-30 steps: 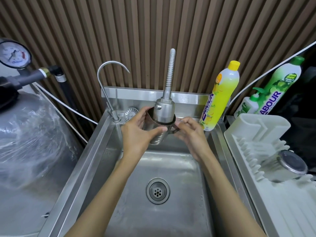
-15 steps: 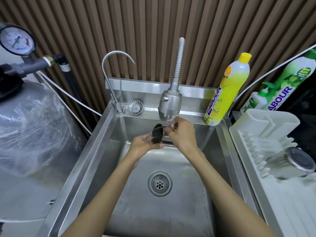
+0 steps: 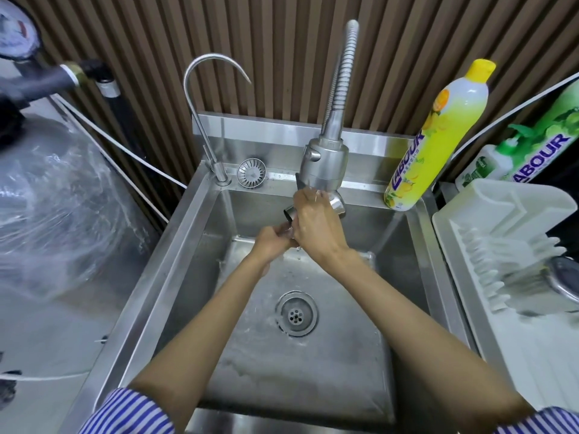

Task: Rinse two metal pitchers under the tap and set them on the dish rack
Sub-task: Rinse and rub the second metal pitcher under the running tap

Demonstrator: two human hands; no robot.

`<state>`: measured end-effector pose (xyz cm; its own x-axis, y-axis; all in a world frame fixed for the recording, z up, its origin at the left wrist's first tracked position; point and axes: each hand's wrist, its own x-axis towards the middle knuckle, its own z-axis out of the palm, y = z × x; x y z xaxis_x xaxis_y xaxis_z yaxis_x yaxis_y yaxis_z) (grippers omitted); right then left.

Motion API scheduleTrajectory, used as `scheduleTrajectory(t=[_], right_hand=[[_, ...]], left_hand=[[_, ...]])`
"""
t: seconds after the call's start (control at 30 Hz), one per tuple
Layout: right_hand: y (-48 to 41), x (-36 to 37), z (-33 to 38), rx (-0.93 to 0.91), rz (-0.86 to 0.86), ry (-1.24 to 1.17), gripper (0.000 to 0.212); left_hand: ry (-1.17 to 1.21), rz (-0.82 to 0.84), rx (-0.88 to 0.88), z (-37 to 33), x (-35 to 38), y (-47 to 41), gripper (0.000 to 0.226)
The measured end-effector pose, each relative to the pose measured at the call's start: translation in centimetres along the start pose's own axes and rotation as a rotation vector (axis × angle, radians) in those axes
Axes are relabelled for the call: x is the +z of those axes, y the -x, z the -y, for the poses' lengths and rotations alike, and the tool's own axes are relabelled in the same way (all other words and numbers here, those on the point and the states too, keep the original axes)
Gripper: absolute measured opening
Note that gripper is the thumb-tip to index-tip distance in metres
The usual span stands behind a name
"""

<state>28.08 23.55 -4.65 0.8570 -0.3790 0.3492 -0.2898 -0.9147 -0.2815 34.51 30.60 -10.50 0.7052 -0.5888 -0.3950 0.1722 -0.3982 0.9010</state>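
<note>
A small metal pitcher [image 3: 336, 205] lies tilted under the spray tap head [image 3: 324, 166], mostly hidden by my hands. My right hand [image 3: 315, 220] wraps over its body, with water running over the knuckles. My left hand [image 3: 272, 241] grips it from below at the lower left, probably at the handle; the spot is hidden. A second metal pitcher [image 3: 564, 277] lies upside down on the white dish rack [image 3: 488, 233] at the right edge.
The steel sink [image 3: 407, 277] has a wet floor and a drain [image 3: 296, 313] in the middle. A thin gooseneck tap [image 3: 203, 98] and a strainer [image 3: 251, 172] sit at the back left. Yellow [image 3: 438, 136] and green [image 3: 539, 145] detergent bottles stand at the back right.
The pitcher has tipped over under the tap head. My right hand has moved on top of it, and my left hand has dropped below it.
</note>
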Motion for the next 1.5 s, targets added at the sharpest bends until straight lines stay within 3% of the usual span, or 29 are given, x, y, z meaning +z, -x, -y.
scheduleTrajectory(t=[0.17, 0.33, 0.53, 0.67, 0.73, 0.83, 0.93, 1.1, 1.27, 1.4, 1.5], right_hand=[[0.4, 0.8, -0.9, -0.136, 0.007, 0.117, 0.035], [0.9, 1.1, -3.2, -0.087, 0.018, 0.12, 0.035], [1.7, -0.6, -4.9, -0.09, -0.063, 0.005, 0.019], [1.8, -1.4, -6.3, 0.084, -0.166, -0.263, 0.011], [2.3, -2.0, -6.8, 0.247, -0.141, -0.481, 0.008], [4.1, -2.5, -7.2, 0.389, -0.111, -0.922, 0.014], [5.3, -2.4, -7.1, 0.449, -0.149, -1.209, 0.017], [5.3, -2.1, -6.2, 0.467, -0.123, -1.417, 0.016], [5.0, -1.8, -5.0, 0.506, -0.137, -1.729, 0.022], [5.0, -1.7, -3.6, 0.595, -0.16, -1.858, 0.025], [5.2, -1.9, -3.1, 0.653, -0.172, -1.827, 0.022]], left_hand=[[0.083, 0.005, -0.035, 0.5, -0.2, -0.4, 0.024], [0.086, 0.093, -0.101, 0.7, 0.1, 0.2, 0.032], [0.096, 0.262, -0.226, 0.4, 1.2, 1.0, 0.031], [0.244, 0.286, -0.172, 0.0, 2.1, 1.2, 0.056], [0.29, 0.296, -0.103, -0.4, 2.6, 1.5, 0.052], [0.314, 0.192, 0.041, -0.6, 3.5, 2.0, 0.046], [0.268, 0.004, 0.209, -0.6, 4.2, 2.8, 0.077], [0.208, -0.245, 0.457, -0.5, 3.7, 4.2, 0.083], [0.105, -0.297, 0.612, -1.7, 2.4, 5.5, 0.084], [-0.012, -0.341, 0.691, -2.4, 1.8, 6.1, 0.081], [-0.043, -0.364, 0.718, -2.6, 1.9, 6.5, 0.079]])
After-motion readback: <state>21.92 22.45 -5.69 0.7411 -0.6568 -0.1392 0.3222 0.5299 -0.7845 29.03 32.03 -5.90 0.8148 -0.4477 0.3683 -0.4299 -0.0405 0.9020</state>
